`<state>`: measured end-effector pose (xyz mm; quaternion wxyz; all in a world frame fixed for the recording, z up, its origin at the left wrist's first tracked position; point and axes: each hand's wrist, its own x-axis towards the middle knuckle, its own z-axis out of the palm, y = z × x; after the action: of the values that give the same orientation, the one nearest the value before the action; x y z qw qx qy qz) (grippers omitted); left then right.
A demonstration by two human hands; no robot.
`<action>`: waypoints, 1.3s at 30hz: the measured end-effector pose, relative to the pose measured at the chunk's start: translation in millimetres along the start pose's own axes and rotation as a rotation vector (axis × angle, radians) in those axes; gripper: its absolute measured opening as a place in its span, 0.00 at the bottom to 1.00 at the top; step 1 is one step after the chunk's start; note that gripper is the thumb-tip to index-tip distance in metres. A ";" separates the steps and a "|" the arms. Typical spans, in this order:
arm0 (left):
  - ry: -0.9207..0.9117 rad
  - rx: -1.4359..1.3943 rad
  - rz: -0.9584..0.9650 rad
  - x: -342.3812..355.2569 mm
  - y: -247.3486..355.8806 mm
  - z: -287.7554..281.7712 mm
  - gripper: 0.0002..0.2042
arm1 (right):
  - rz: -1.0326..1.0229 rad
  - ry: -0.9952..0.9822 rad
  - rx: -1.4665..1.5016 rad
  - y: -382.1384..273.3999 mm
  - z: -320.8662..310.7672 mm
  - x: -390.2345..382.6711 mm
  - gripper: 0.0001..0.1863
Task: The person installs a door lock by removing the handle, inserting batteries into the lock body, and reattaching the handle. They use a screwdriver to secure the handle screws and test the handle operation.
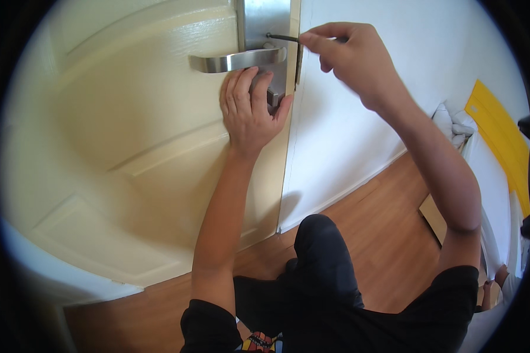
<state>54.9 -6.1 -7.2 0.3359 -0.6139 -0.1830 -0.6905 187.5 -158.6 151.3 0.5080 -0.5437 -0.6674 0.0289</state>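
Observation:
A steel lock plate [265, 23] with a lever handle [241, 60] is fixed to the edge of a cream panelled door [100, 123]. My right hand [356, 59] is closed around a thin dark screwdriver [284, 38]; its grip is mostly hidden by the fingers. The tip meets the plate at a small screw hole just above the lever. Below the lever, my left hand [248, 115] lies against the lower plate with fingers stretched upward and thumb at the door edge, beside a small thumb-turn knob [272, 97]. It grips nothing.
A white wall [359, 135] adjoins the door edge. Wooden flooring [388, 212] lies below, with my bent knee [321, 235] close to the wall. At right lean a yellow panel [500, 141] and white boards [489, 182]. Another person's hand [500, 276] shows at lower right.

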 end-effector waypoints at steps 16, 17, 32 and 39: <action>-0.046 0.073 -0.014 -5.9 11.9 -5.7 0.31 | -0.745 0.058 -0.796 15.3 4.1 0.3 0.09; -0.050 0.081 -0.010 -5.6 12.2 -6.7 0.30 | -0.733 0.106 -0.750 14.1 2.6 1.4 0.08; -0.046 0.089 -0.012 0.2 17.0 -11.3 0.26 | -0.143 -0.130 -0.492 -38.8 -6.1 -9.9 0.13; -0.047 0.079 -0.009 -0.7 16.2 -11.3 0.25 | 0.490 -0.128 0.467 -21.0 -13.4 -3.3 0.16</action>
<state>57.9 -25.0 -12.5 0.3523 -0.6154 -0.2208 -0.6696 182.0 -176.5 168.0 0.5538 -0.5541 -0.5229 0.3360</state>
